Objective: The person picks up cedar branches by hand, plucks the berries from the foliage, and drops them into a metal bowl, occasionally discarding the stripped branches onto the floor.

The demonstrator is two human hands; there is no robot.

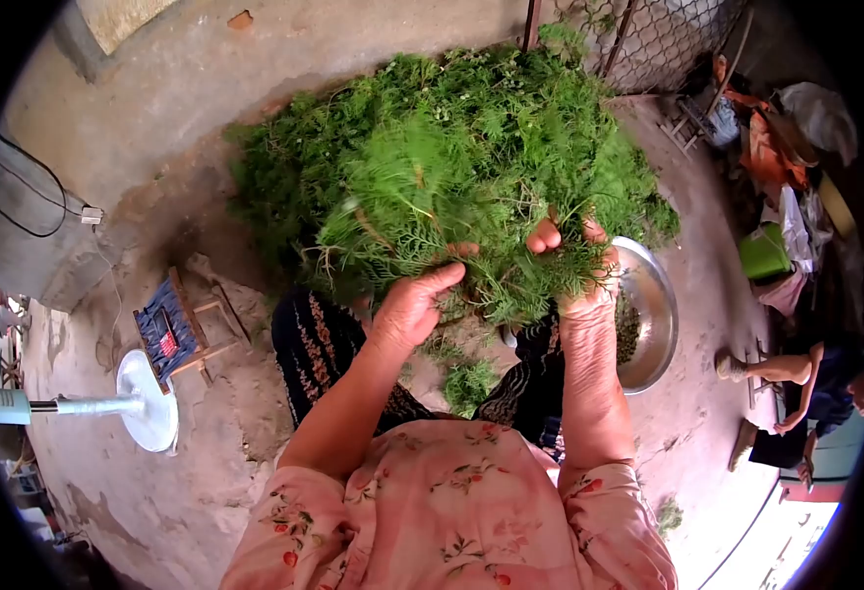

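In the head view, my left hand (414,303) is closed on a leafy green branch (407,177), thumb and index finger toward the middle. This feathery, cypress-like branch is partly blurred. My right hand (589,270) has its fingers curled up into green sprigs (525,280) at its left; foliage hides part of the palm. Directly beyond both hands lies a large heap of cut green branches (471,98) on the ground. A metal basin (660,324), with small greenish bits inside, stands just right of my right forearm.
A small wooden stool (191,315) with a dark woven seat and a red-keyed object stands at left, beside a fan's round base (147,403). At right are piled bags and cloths (776,157) and a seated person (810,393). A small green sprig (469,383) lies between my knees.
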